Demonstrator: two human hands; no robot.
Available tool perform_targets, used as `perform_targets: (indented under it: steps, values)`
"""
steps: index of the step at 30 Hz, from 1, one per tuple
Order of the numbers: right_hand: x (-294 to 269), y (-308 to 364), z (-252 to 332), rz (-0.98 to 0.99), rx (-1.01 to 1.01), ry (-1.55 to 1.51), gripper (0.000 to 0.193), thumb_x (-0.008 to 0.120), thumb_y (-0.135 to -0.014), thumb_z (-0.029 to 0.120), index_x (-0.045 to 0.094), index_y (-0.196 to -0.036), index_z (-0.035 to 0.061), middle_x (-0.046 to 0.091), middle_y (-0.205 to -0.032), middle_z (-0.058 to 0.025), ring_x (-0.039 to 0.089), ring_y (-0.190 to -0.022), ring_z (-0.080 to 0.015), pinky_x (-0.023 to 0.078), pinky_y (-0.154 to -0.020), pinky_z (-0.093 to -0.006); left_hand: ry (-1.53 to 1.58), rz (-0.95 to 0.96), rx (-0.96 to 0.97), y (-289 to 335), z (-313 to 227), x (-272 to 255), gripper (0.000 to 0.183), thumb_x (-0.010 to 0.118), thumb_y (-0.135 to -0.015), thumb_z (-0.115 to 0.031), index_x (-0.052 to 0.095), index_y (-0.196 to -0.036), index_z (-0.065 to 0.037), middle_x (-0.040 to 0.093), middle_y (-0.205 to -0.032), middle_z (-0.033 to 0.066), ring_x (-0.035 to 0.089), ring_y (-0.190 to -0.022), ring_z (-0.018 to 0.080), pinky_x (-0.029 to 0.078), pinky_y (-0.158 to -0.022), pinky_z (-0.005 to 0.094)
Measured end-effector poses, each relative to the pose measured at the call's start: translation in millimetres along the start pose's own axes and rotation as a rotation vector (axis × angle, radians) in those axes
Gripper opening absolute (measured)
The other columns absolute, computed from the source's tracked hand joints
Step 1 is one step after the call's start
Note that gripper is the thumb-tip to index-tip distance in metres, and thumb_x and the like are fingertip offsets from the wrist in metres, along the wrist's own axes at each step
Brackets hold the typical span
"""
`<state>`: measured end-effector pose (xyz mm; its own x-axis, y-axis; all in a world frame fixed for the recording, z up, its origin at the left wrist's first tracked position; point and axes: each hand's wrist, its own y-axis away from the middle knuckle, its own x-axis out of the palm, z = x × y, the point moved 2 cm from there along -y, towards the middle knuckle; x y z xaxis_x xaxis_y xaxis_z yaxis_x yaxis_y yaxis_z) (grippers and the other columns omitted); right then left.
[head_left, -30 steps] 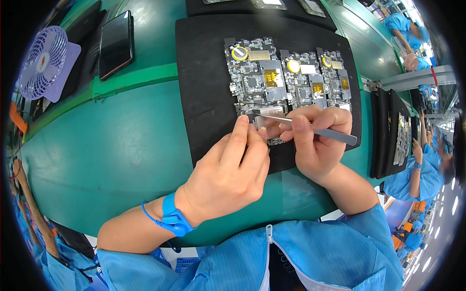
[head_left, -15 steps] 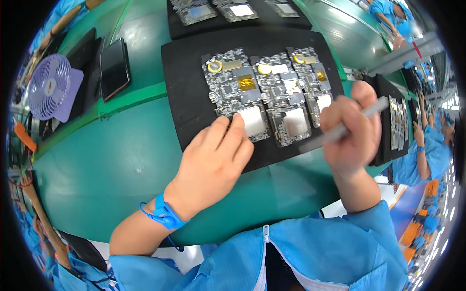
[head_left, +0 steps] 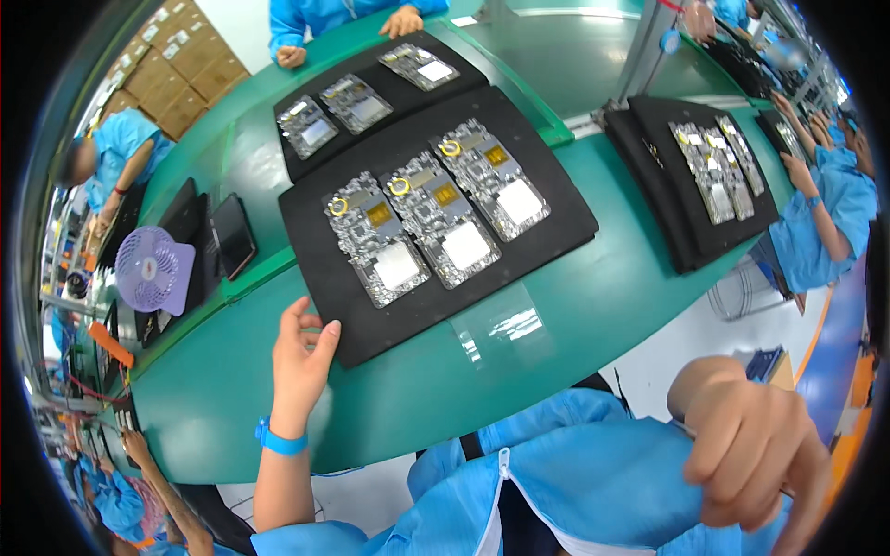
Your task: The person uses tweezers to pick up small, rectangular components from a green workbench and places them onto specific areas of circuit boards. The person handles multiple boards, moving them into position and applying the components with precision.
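My left hand [head_left: 303, 360], fingers apart and loosely bent, is at the near left corner of a black foam mat [head_left: 547, 243]. Its thumb appears to touch the mat's edge. Three populated circuit boards lie side by side on this mat: a left board [head_left: 363, 236], a middle board [head_left: 428, 215] and a right board [head_left: 482, 169]. Each has a silver shield plate, a gold patch and a yellow-rimmed round part. My right hand [head_left: 753, 449] is closed at the lower right, in front of my blue sleeve, off the table. The slim grey tool in it is almost wholly hidden.
A second black mat [head_left: 468, 63] with three boards lies behind. Stacked black mats [head_left: 649, 208] with boards stand at the right. On the left are a purple fan [head_left: 153, 269] and a phone [head_left: 232, 236]. Clear film [head_left: 505, 324] lies near the front edge. Co-workers sit around.
The view has shifted. My left hand has left the boards for the mat's near left corner. My right hand has drawn back from the boards to the lower right. The boards sit farther left on the mat.
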<state>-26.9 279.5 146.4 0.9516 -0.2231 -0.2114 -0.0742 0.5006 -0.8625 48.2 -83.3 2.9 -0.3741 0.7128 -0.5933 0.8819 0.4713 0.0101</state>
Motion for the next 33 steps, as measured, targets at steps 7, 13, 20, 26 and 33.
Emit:
perform_targets:
  steps: [7, 13, 20, 26, 33]
  values:
    - [-102.2, 117.5, -105.4, -0.503, 1.111, 1.405, 0.034, 0.049, -0.092, 0.023, 0.057, -0.115, -0.0008, 0.064, -0.103, -0.0189, 0.061, -0.092, -0.0346, 0.048, -0.079, -0.0404, 0.297, 0.049, -0.181, 2.2, -7.7, 3.6, 0.048, 0.063, -0.086, -0.015, 0.044, -0.126, 0.003, 0.054, -0.088, 0.0011, 0.054, -0.076, 0.0078, 0.045, -0.063, 0.0237]
    - [-117.0, 127.9, -121.1, -0.539, 1.398, 1.079, 0.047, 0.071, -0.075, 0.029, 0.059, -0.109, -0.0024, 0.062, -0.109, -0.0167, 0.059, -0.101, -0.0285, 0.047, -0.086, -0.0359, 0.713, 0.212, -0.186, -1.0, -18.1, 9.6, 0.037, 0.059, -0.087, -0.01, 0.049, -0.121, 0.0, 0.062, -0.107, 0.007, 0.06, -0.092, 0.0157, 0.049, -0.076, 0.0278]
    - [-123.1, 117.2, -48.0, -0.703, 1.273, 0.905, 0.047, 0.074, -0.072, 0.017, 0.059, -0.113, 0.0002, 0.061, -0.109, -0.0177, 0.06, -0.101, -0.0249, 0.048, -0.085, -0.033, 0.692, 0.223, 0.0, 30.4, -95.4, -1.5, 0.042, 0.057, -0.086, -0.006, 0.043, -0.124, 0.002, 0.062, -0.107, 0.0098, 0.06, -0.095, 0.0167, 0.048, -0.084, 0.0296]
    - [-161.8, 147.9, 113.8, -0.825, 1.241, 1.08, 0.047, 0.071, -0.069, 0.01, 0.061, -0.114, 0.0003, 0.063, -0.105, -0.0158, 0.058, -0.102, -0.0231, 0.046, -0.087, -0.0326, 0.625, 0.535, -0.009, 46.6, -189.7, 78.1, 0.05, 0.061, -0.086, -0.01, 0.036, -0.127, 0.001, 0.058, -0.098, 0.0067, 0.057, -0.085, 0.0135, 0.05, -0.066, 0.0276]
    - [-265.7, 248.4, 242.1, -1.17, 1.315, 1.191, 0.048, 0.071, -0.068, 0.004, 0.057, -0.114, -0.0024, 0.062, -0.103, -0.0063, 0.058, -0.088, -0.0102, 0.045, -0.063, -0.0192, 0.744, 0.806, 0.174, 3.2, -290.2, 277.1, 0.065, 0.063, -0.086, -0.017, 0.025, -0.134, 0.004, 0.057, -0.109, 0.0135, 0.057, -0.088, 0.0172, 0.048, -0.069, 0.0287]
